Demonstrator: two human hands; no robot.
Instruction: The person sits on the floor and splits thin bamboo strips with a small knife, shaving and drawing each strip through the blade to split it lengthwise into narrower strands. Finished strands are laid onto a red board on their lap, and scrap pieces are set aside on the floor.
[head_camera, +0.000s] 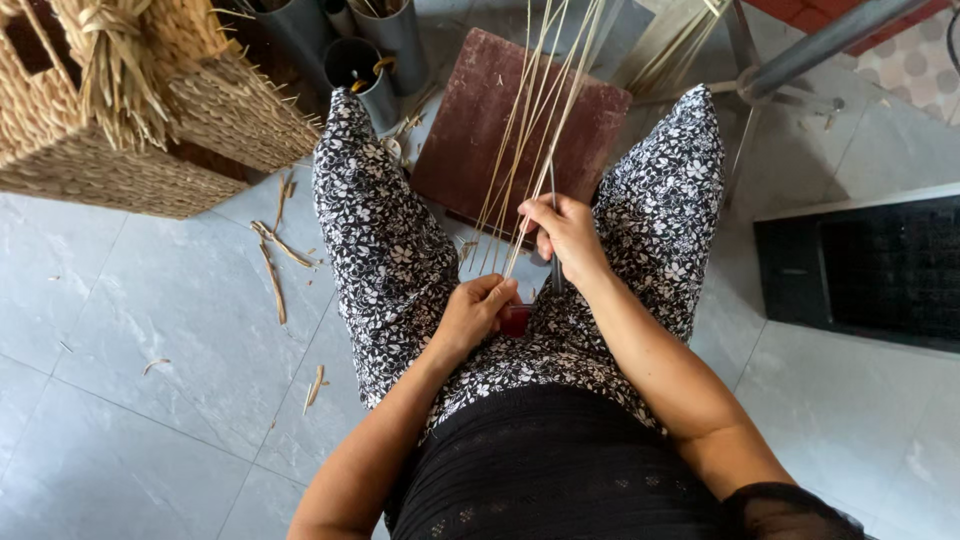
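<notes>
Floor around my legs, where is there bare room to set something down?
The grey tiled floor is mostly bare left of the left knee, below the woven basket, with a few straw scraps. A smaller patch lies between the right leg and the black mat. It is crowded ahead: brown board, metal tubes, reed strips held by both hands.

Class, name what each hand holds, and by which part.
Right hand: thin reed strands, pinched near their lower ends. Left hand: a small red-handled tool, gripped by the handle.

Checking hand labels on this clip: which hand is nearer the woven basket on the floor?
Left. The left hand sits low between the knees, on the side of the woven basket. The right hand, gripping the reed strips, is farther across.
</notes>
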